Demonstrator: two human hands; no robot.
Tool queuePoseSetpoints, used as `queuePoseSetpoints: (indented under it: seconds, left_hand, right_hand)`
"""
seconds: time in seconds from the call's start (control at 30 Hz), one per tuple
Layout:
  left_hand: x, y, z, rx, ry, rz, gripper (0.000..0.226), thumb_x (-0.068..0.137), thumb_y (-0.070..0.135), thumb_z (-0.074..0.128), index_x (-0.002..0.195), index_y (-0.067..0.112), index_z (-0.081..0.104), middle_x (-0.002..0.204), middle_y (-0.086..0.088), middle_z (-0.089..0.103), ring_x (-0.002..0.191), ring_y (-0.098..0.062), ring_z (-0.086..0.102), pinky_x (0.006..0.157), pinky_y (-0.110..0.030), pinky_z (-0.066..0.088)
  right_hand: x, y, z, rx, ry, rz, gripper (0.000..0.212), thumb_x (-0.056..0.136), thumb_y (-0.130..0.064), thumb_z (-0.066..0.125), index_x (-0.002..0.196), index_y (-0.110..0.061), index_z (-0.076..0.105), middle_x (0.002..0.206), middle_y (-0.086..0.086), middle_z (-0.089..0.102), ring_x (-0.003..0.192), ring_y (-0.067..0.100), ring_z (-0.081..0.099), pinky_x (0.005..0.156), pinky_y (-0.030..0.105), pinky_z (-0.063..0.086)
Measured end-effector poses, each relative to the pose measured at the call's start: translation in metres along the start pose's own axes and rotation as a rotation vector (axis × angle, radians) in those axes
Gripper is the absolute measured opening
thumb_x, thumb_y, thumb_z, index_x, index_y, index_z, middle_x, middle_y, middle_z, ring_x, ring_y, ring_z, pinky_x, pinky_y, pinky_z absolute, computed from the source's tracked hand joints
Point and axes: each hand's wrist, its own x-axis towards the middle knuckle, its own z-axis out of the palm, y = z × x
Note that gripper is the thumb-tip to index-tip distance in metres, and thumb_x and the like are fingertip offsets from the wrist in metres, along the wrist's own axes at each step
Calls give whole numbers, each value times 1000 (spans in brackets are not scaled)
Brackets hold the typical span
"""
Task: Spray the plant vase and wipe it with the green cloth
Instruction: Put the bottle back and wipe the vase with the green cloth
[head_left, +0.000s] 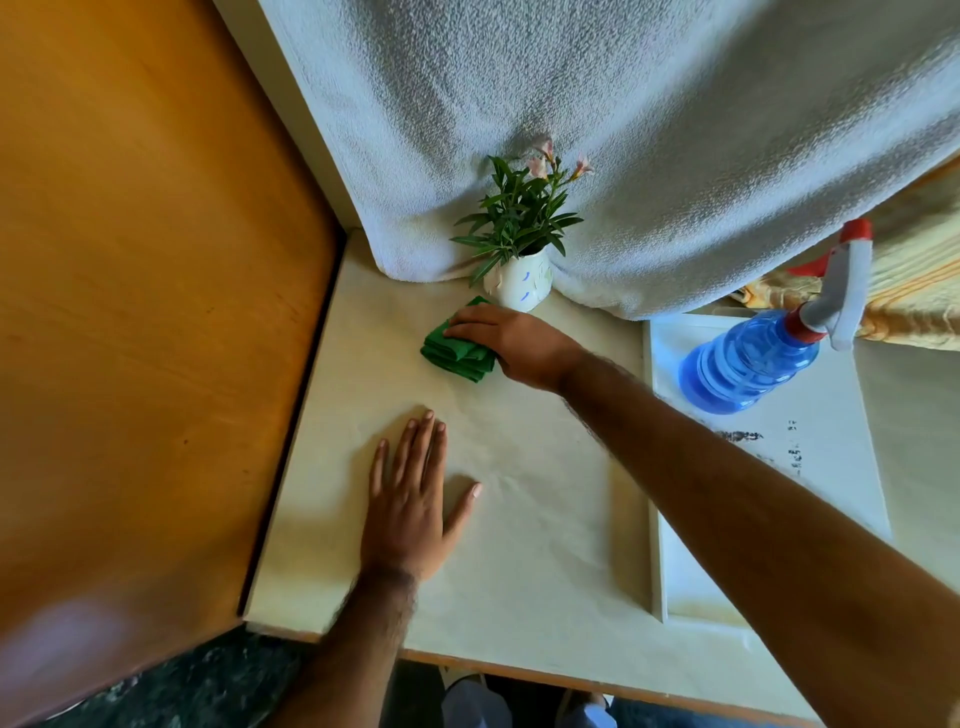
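A small white vase (519, 283) with blue marks holds a leafy plant (517, 215) with pink flowers at the back of the table. Just in front of it lies a folded green cloth (453, 353). My right hand (511, 340) rests on top of the cloth, fingers curled over it, close to the vase without touching it. My left hand (415, 499) lies flat on the cream tabletop (545, 519), fingers spread, holding nothing. A blue spray bottle (753, 358) with a white and red trigger head stands at the right, apart from both hands.
A white tray (675, 571) holds the spray bottle at the right. A white towel (623, 130) hangs behind the vase. An orange wooden panel (130, 312) borders the table on the left. Striped yellow fabric (914, 270) lies at the far right.
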Motion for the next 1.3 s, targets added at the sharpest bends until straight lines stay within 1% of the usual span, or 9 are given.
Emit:
queuePoseSetpoints:
  seconds: [0.1, 0.17, 0.23, 0.37, 0.47, 0.8, 0.93, 1.13, 1.3]
  left_hand:
    - [-1, -1, -1, 0, -3, 0, 88, 100, 72, 26, 167, 15, 14, 176, -8, 17, 162, -27, 19, 129, -56, 26]
    - [-1, 0, -1, 0, 0, 4, 88, 100, 71, 27, 167, 15, 14, 176, -8, 17, 162, -27, 19, 129, -56, 26]
    - [-1, 1, -1, 1, 4, 6, 88, 100, 70, 30, 167, 15, 14, 176, -8, 17, 162, -27, 19, 128, -57, 27]
    - [-1, 1, -1, 9, -2, 6, 88, 100, 70, 30, 167, 14, 15, 176, -9, 17, 162, -28, 20, 128, -57, 28]
    - [0, 2, -2, 12, -17, 8, 88, 101, 71, 24, 167, 14, 15, 176, -10, 17, 162, -29, 20, 128, -58, 28]
    - [0, 3, -4, 7, 0, 20, 87, 101, 68, 29, 166, 12, 19, 175, -10, 19, 161, -28, 22, 128, -57, 27]
    - [-1, 3, -6, 5, -1, 18, 87, 101, 68, 28, 165, 11, 21, 175, -11, 21, 161, -29, 23, 127, -58, 29]
    - [-1, 4, -7, 12, -6, 13, 87, 101, 69, 26, 165, 11, 21, 175, -11, 20, 161, -29, 22, 127, -58, 30]
    - [0, 3, -5, 14, -11, 11, 87, 101, 70, 24, 166, 12, 18, 175, -10, 19, 161, -29, 22, 126, -58, 31]
  right_hand:
    - [-14, -7, -1, -57, 154, -128, 54, 84, 23, 48, 133, 4, 59, 139, 27, 56, 134, 42, 49, 119, 46, 30]
    - [-27, -4, -6, -133, 262, -167, 38, 103, 4, 37, 133, 3, 60, 138, 26, 58, 135, 42, 48, 121, 48, 27]
    - [-36, 4, -12, -188, 321, -163, 39, 107, -7, 32, 133, 2, 61, 137, 25, 59, 135, 41, 48, 120, 51, 30]
    - [-42, 19, -13, -237, 336, -166, 32, 98, 5, 57, 128, 2, 65, 134, 24, 63, 130, 41, 54, 112, 56, 41]
    - [-47, 27, -13, -218, 325, -133, 33, 94, 9, 62, 126, 2, 67, 133, 25, 63, 127, 42, 57, 108, 58, 45]
    - [-63, 30, 5, -69, 194, 29, 42, 91, 11, 63, 131, 0, 62, 141, 24, 57, 132, 40, 52, 112, 50, 43]
    - [-63, 21, 2, -96, 235, -46, 38, 92, 13, 58, 128, 2, 65, 135, 25, 61, 129, 41, 55, 112, 49, 43]
    - [-52, 21, -23, -171, 358, -130, 35, 104, -3, 39, 127, 3, 65, 133, 26, 62, 132, 41, 52, 113, 55, 40]
    - [-46, 28, -23, -145, 301, -79, 35, 95, 12, 57, 127, 3, 65, 136, 26, 60, 131, 43, 53, 109, 58, 43]
